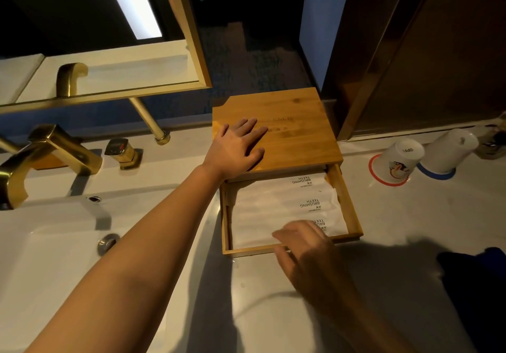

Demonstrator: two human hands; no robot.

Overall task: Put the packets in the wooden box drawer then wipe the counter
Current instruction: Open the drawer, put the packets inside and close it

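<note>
- Counter (410,215): white, runs to both sides of the wooden box (276,128). Not yet wiped, as far as you can judge; no cloth in either hand. A dark shape lies at the counter's edge, well right of the box, possibly a cloth, too dim to tell.
- Wooden box: stands on the counter, right of the sink (54,257). Its drawer (353,210) is pulled out toward you, open.
- Packets (284,205): white, printed "BRUSHING TEETH", lying flat inside the drawer, overlapping. None seen on the counter beside the box, so the packing step looks done or nearly so. Left to do: shut the drawer, then wipe.
- Two upturned cups (397,161), right of the box, apart from it.
- Left hand (238,147): flat on the box top, fingers straight and spread, pressing down; holds nothing.
- Right hand (306,246): at the drawer's front rail, over the nearest packet. Fingers loosely bent; blurred, so you cannot tell whether they pinch the rail or merely touch it.
</note>
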